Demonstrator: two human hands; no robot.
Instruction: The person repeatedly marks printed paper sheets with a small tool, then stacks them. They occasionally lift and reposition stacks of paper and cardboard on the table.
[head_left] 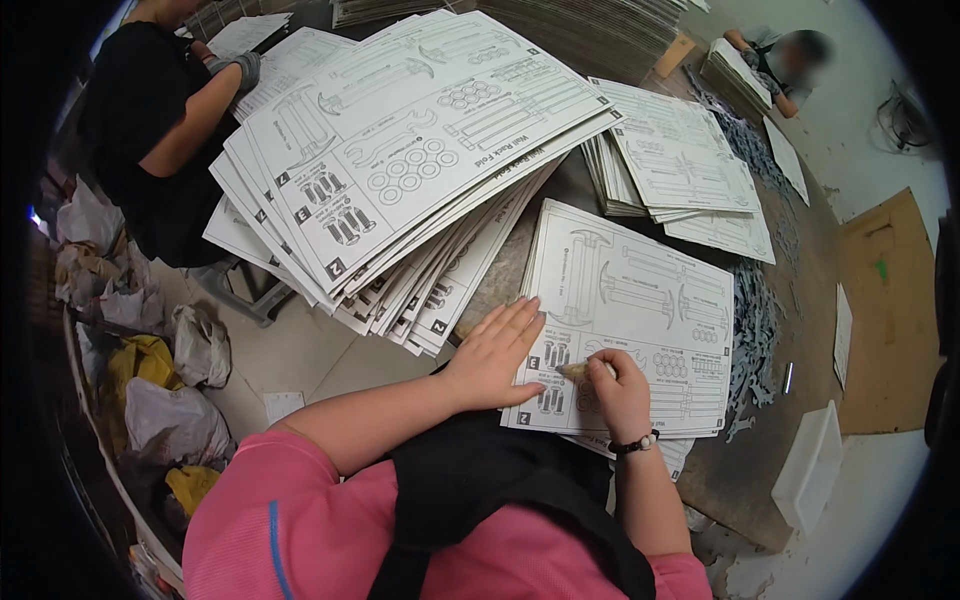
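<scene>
A stack of white printed cardboard sheets (640, 270) with line drawings of hardware lies on the table in front of me. My left hand (497, 352) rests flat on the stack's left edge, its fingers stretched out and holding nothing. In my right hand (620, 392) the fingers are closed round a short tan tool with a pointed end (572, 370). Its tip meets the top sheet beside the printed bolts, close to my left thumb. Whether it is a blade or a pick is too small to tell.
A tall fanned pile of similar sheets (420, 130) rises at the far left, with another pile (685, 150) behind mine. Grey scraps (755, 330) litter the table's right side, near a white tray (808, 468). Two people (150, 110) work nearby. Filled bags (175, 420) crowd the floor at left.
</scene>
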